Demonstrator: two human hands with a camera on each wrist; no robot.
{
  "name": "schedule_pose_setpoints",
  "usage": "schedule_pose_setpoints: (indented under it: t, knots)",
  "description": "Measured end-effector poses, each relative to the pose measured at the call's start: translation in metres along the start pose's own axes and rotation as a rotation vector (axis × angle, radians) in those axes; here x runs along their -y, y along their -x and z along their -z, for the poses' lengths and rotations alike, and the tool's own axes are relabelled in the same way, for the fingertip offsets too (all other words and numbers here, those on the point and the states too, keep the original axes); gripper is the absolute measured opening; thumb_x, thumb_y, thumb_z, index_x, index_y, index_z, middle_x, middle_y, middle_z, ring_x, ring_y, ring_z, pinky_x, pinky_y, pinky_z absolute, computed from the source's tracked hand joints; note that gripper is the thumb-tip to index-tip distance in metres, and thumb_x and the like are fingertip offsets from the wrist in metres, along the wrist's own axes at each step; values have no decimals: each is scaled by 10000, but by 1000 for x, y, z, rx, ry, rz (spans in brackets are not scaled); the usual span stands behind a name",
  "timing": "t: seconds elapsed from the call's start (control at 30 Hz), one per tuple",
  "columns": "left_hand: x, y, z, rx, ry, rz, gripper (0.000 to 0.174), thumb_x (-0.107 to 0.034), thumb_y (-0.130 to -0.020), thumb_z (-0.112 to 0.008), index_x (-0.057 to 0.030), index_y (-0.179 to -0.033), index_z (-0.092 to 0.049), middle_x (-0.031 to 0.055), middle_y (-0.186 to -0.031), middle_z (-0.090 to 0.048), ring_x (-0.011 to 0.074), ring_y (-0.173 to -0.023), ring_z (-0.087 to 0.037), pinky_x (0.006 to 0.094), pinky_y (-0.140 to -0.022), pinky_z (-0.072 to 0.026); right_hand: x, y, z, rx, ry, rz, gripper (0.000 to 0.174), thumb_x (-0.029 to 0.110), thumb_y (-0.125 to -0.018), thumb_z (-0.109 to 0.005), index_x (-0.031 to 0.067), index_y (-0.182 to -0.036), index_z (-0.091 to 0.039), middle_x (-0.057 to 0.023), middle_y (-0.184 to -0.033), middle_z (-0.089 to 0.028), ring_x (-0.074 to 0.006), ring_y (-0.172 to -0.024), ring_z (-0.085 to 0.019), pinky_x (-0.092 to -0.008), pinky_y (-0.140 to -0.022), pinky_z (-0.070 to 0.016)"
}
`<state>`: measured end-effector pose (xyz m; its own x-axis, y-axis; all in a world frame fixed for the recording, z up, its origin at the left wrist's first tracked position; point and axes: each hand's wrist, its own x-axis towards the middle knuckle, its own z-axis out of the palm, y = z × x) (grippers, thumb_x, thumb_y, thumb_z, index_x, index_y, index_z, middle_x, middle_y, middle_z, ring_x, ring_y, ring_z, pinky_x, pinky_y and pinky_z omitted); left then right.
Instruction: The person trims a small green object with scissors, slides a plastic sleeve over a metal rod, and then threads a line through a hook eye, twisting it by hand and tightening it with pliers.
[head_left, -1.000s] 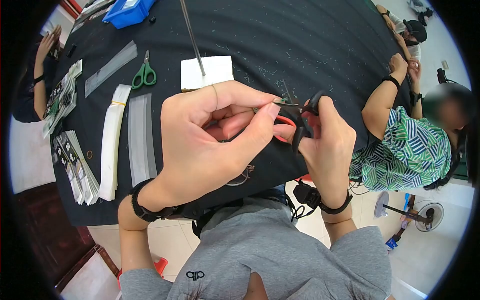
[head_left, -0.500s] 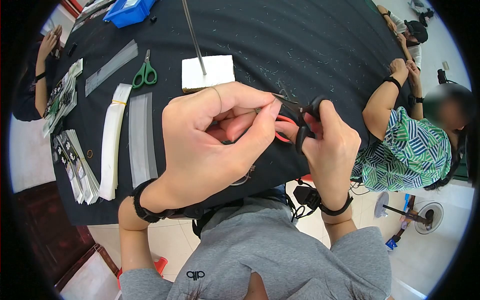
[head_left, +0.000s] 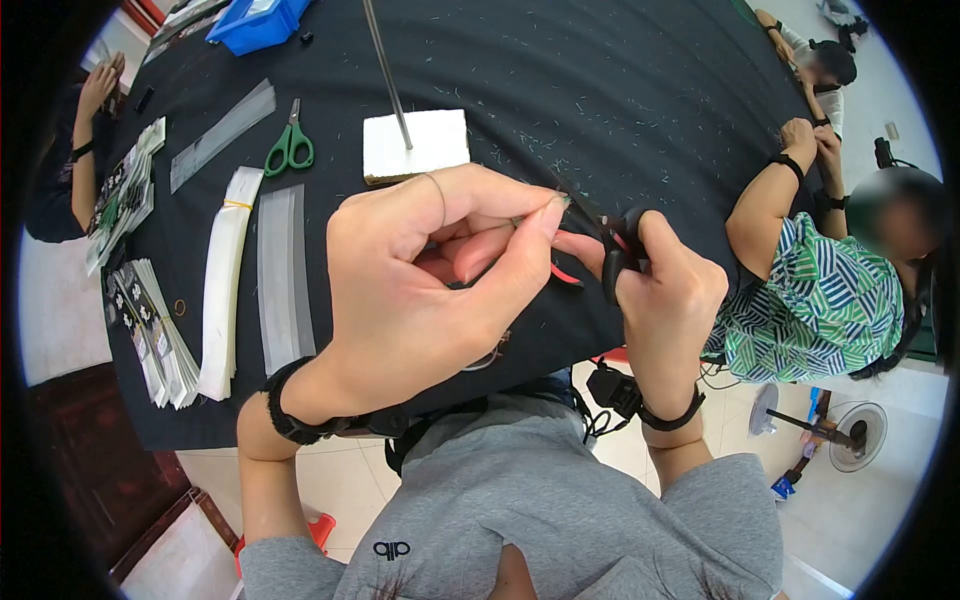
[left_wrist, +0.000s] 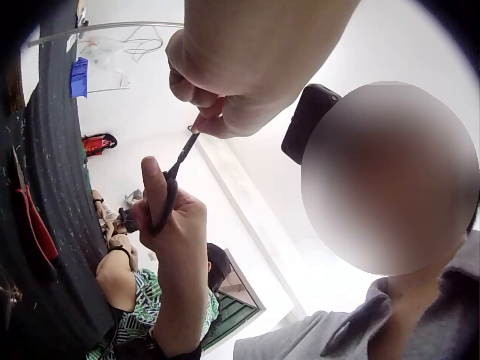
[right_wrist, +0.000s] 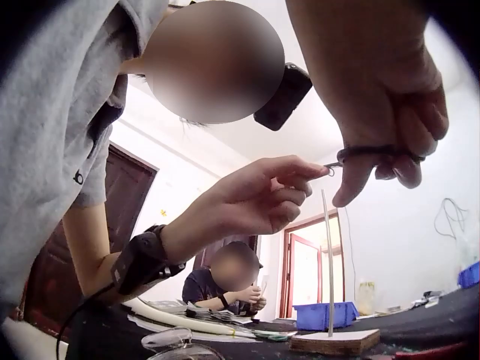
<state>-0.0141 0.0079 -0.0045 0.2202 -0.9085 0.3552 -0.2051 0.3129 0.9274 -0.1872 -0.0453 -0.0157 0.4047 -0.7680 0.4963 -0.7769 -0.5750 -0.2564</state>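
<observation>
The left hand [head_left: 430, 270] pinches a tiny greenish piece [head_left: 563, 201] between thumb and index fingertips; its other fingers are curled beneath. The right hand [head_left: 665, 290] grips small black-handled scissors [head_left: 618, 245], with thumb and fingers at the loops. Their blades point up and left, close to the left fingertips. In the left wrist view the scissors [left_wrist: 171, 184] reach up to the pinching fingertips. In the right wrist view a small ring-like end [right_wrist: 330, 172] shows at the left fingertips, beside the blade. A red-handled tool [head_left: 566, 276] lies on the black cloth beneath the hands.
A white block [head_left: 415, 143] with an upright rod stands beyond the hands. Green scissors [head_left: 290, 148], clear strips [head_left: 284, 280] and a banded white bundle [head_left: 226, 290] lie at left; a blue bin [head_left: 256, 25] is farther back. Other people sit around the cloth-covered table.
The right hand with the scissors has shifted slightly right and down, and the blades have swung steeper, away from the left fingertips. The left hand has barely moved and keeps its pinch.
</observation>
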Motion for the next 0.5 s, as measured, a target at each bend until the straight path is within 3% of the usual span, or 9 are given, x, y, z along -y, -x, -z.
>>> schedule_pose_setpoints:
  t: [0.07, 0.13, 0.17, 0.23, 0.27, 0.33, 0.43, 0.47, 0.5]
  knots:
    - [0, 0, 0, -1, -4, 11, 100, 67, -837, -652, 35, -929, -677, -80, -606, -450, -26, -540, -349, 147, -495, -281, -4, 0, -2, -20, -1, -5, 466, 385, -695, -819, 63, -633, -487, -72, -459, -464, -216, -378, -499, -294, -400, -386]
    - [1, -3, 2, 25, 87, 62, 97, 40, -854, -646, 39, -945, -679, -60, -635, -519, -25, -549, -363, 144, -509, -287, -14, -3, -4, -82, -76, -152, 432, 313, -724, -820, 40, -641, -496, -102, -474, -473, -234, -375, -493, -296, -394, -368]
    - [0, -4, 2, 23, 87, 60, 97, 40, -854, -646, 39, -945, -679, -60, -635, -519, -25, -549, -363, 144, -509, -287, -20, -4, 0, -37, -50, -238, 350, 207, -755, -793, 15, -667, -514, -131, -495, -484, -250, -384, -505, -296, -407, -376]
    - [-1, -6, 4, 54, 145, 166, 92, 10, -870, -639, 37, -948, -680, -16, -698, -604, -23, -556, -378, 146, -513, -297, -34, -8, -7, -31, -134, -310, 255, 138, -774, -753, -1, -695, -555, -124, -502, -511, -223, -387, -521, -297, -430, -394]
    - [1, -6, 5, 55, 146, 165, 92, 10, -870, -639, 37, -948, -680, -16, -698, -604, -23, -556, -378, 146, -513, -297, -37, -10, -7, -32, -132, -309, 255, 138, -774, -753, -1, -695, -555, -124, -502, -511, -223, -387, -521, -297, -430, -394]
    - [7, -7, 6, 90, 350, 241, 109, -31, -868, -653, 33, -952, -678, 25, -762, -655, -17, -548, -381, 152, -499, -287, -41, -12, -7, 170, -285, -570, 210, 129, -788, -737, -24, -746, -600, -120, -541, -575, -200, -418, -571, -293, -465, -434]
    - [4, -10, 8, 134, 473, 329, 140, -72, -864, -662, 31, -957, -676, 24, -758, -650, -11, -532, -356, 171, -481, -258, -69, -2, -27, 210, -224, -503, 215, 146, -790, -741, -39, -805, -633, -130, -617, -641, -182, -449, -614, -281, -504, -473]
    - [4, -11, 9, 133, 471, 326, 140, -72, -864, -662, 31, -957, -676, 24, -758, -650, -11, -532, -356, 171, -481, -258, -73, -1, -29, 240, -216, -546, 234, 169, -788, -740, -40, -830, -642, -160, -691, -670, -236, -562, -671, -309, -581, -515]
    - [4, -11, 10, 149, 525, 358, 153, -86, -863, -663, 32, -961, -675, 19, -751, -646, -9, -527, -341, 180, -479, -237, -80, 1, -32, 239, -217, -545, 234, 169, -788, -740, -40, -830, -642, -160, -691, -670, -236, -562, -671, -309, -581, -515]
